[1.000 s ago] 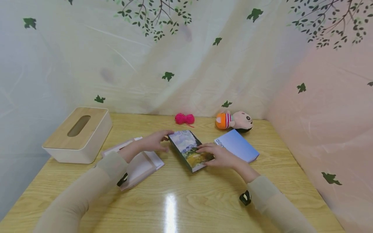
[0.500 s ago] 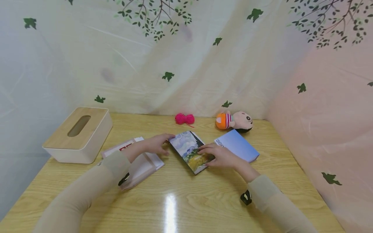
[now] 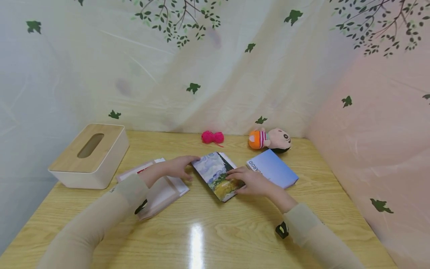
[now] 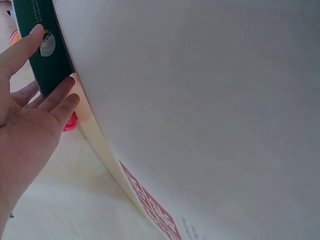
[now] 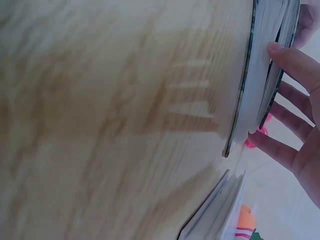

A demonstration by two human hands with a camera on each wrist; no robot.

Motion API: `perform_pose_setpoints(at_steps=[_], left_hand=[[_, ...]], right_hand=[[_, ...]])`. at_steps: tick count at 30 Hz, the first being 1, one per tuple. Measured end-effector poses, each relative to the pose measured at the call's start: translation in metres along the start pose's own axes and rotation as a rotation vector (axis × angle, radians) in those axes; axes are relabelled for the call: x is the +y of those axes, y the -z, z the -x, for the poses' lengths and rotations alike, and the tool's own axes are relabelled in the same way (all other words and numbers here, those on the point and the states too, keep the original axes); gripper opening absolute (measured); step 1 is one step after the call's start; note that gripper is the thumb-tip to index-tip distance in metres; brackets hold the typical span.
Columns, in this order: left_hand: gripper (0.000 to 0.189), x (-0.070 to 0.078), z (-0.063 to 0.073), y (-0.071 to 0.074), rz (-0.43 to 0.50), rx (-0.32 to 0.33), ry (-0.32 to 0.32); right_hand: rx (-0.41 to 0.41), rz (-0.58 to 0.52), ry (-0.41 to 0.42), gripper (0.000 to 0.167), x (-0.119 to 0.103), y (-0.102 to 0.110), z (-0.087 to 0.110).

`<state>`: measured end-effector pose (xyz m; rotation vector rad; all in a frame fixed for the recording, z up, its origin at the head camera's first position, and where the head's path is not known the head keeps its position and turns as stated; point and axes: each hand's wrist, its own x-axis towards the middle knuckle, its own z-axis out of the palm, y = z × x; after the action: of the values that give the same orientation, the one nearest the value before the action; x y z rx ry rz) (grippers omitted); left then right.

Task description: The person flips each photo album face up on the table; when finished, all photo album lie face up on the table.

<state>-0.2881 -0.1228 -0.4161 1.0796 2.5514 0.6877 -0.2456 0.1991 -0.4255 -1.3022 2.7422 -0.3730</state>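
Observation:
A thick book (image 3: 215,173) with a landscape painting on its cover lies at mid-table, turned at an angle. My left hand (image 3: 176,167) holds it near the far left corner. In the left wrist view the thumb lies along its dark green spine (image 4: 52,57), with other fingers at the spine's end. My right hand (image 3: 253,181) holds the near right side. In the right wrist view its thumb (image 5: 285,55) presses the page edges and the fingers reach the cover. A dark gap parts the pages there.
A flat white item with pinkish bands (image 3: 161,200) lies under the left forearm. A blue book (image 3: 273,168) lies to the right. Behind are pink yarn (image 3: 212,137) and a plush doll (image 3: 270,139). A wood-topped tissue box (image 3: 90,155) stands at left.
The painted cover has shifted slightly toward the near edge, and white page edges now show along its far right side. Both hands have moved only a little.

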Motion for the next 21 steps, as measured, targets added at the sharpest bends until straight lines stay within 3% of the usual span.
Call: perform_pose_setpoints(at_steps=[12, 21], left_hand=[[0.082, -0.008, 0.010, 0.005, 0.030, -0.090, 0.074], [0.077, -0.004, 0.011, 0.009, 0.032, -0.036, 0.014]], right_hand=[[0.019, -0.041, 0.075, 0.051, -0.008, -0.006, -0.003], [-0.034, -0.116, 0.036, 0.054, -0.012, 0.005, 0.000]])
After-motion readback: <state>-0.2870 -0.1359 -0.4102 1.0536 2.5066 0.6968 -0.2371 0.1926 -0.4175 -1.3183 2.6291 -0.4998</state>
